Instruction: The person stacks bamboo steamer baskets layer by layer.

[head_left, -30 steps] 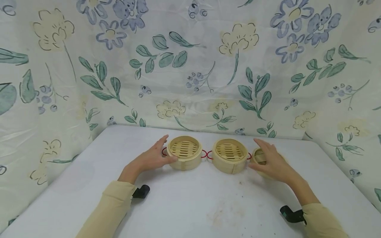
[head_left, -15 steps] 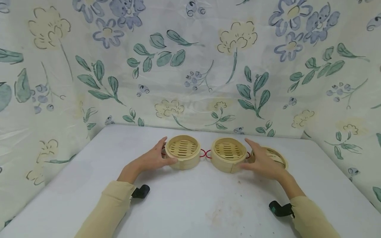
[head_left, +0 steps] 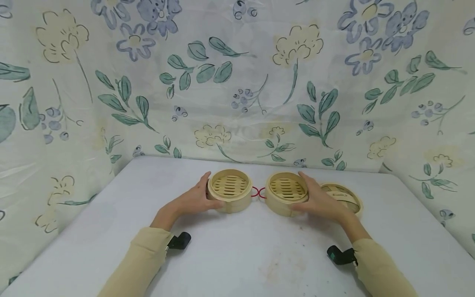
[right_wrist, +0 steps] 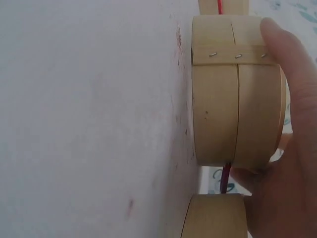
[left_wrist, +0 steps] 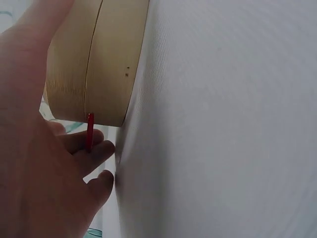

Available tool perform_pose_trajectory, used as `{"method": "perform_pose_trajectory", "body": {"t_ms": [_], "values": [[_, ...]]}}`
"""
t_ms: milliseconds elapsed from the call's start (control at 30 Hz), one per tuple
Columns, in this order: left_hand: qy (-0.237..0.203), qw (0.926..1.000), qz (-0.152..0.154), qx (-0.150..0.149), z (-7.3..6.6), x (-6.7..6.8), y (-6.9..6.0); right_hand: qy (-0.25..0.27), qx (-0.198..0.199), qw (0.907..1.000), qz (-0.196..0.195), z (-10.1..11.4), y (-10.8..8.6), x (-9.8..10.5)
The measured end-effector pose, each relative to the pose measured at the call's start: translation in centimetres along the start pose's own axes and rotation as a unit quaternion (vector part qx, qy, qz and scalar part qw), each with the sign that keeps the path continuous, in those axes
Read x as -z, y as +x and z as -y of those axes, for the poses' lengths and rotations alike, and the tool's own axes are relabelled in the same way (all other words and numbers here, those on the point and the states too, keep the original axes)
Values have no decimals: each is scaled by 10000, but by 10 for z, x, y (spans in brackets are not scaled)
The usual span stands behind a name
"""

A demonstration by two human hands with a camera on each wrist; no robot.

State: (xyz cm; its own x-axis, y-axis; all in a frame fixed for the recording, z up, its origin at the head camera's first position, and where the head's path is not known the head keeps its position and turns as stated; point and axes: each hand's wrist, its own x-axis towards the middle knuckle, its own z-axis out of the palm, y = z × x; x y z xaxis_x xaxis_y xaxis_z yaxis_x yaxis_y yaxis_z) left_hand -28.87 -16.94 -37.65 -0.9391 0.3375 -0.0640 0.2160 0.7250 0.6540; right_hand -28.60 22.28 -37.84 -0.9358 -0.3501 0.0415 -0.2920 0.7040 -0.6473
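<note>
Two round bamboo steamer baskets stand side by side on the white table, slatted bases showing inside. My left hand (head_left: 194, 199) grips the left bamboo steamer (head_left: 231, 204), thumb on its near wall and fingers round its left side. In the left wrist view, a red handle (left_wrist: 90, 131) of that steamer lies by the fingers. My right hand (head_left: 320, 201) holds the right bamboo steamer (head_left: 280, 205) between a thumb in front and fingers behind. Stapled seams show on its wall (right_wrist: 218, 109) in the right wrist view. Red handles (head_left: 262, 192) of the two steamers face each other across a narrow gap.
A woven bamboo steamer lid (head_left: 346, 198) lies right of the right steamer, partly hidden behind the right hand. The white table (head_left: 237, 255) has reddish-brown smudges near its middle. Floral cloth (head_left: 237, 90) hangs behind and at both sides.
My right hand has moved left from over the lid to the right steamer and closed round it, uncovering much of the lid. The left hand has closed in on the left steamer.
</note>
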Motion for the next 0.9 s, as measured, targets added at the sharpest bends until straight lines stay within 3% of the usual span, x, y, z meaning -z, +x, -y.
{"method": "perform_pose_trajectory", "body": {"t_ms": [200, 467, 900], "values": [[62, 9999, -85, -72, 0, -1, 1, -228, 193, 9996, -22, 0, 4, -4], [163, 9997, -119, -102, -1, -3, 2, -123, 308, 9993, -193, 1, 3, -5], [125, 9999, -52, -82, -5, -2, 1, -293, 84, 9991, -282, 2, 2, -6]]}}
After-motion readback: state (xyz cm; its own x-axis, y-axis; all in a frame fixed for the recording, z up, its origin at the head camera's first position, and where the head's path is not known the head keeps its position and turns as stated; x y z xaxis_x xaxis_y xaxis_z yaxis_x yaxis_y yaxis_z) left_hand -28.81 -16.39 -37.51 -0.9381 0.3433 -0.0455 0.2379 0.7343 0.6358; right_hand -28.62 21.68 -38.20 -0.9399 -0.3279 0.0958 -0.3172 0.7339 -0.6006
